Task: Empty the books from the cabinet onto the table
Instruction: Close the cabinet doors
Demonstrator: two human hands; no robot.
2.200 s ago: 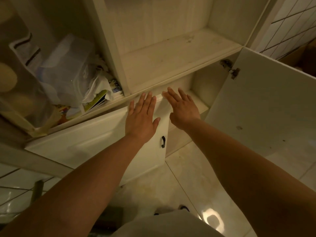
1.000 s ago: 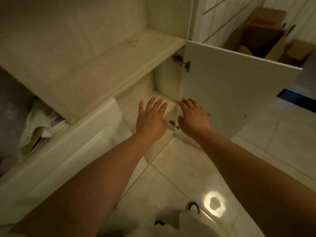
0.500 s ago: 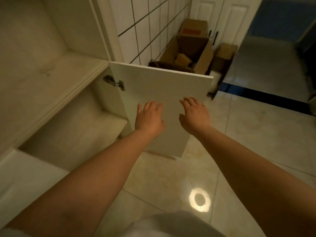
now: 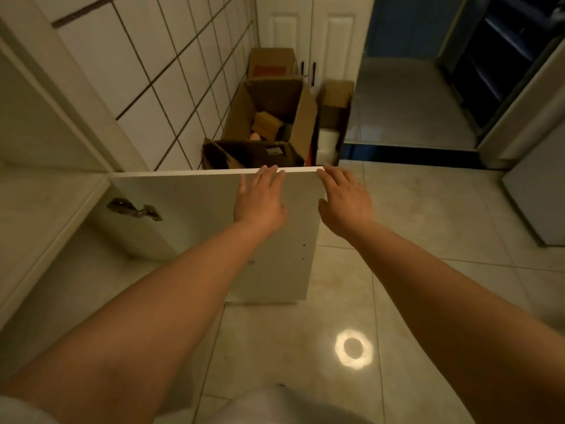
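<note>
The white cabinet (image 4: 39, 191) fills the left side, its lower compartment (image 4: 91, 280) bare as far as I can see. The cabinet door (image 4: 189, 221) stands swung out, hinge (image 4: 134, 209) showing on its inner face. My left hand (image 4: 260, 200) is stretched forward with fingers apart, over the door's inner face near its top edge. My right hand (image 4: 344, 200) is held out beside it, fingers apart, just past the door's free edge. Neither hand holds anything. No books and no table are in view.
An open cardboard box (image 4: 272, 123) with smaller boxes around it stands behind the door against the tiled wall (image 4: 171, 75). White closet doors (image 4: 312, 29) are at the back. A dark doorway (image 4: 406, 96) opens to the right. The glossy tile floor (image 4: 428, 228) reflects a ring light.
My view has swung right, away from the shelf of papers and the lower compartment, toward the open door and the boxes. Both hands stayed stretched out and empty, now level with the door's top edge.
</note>
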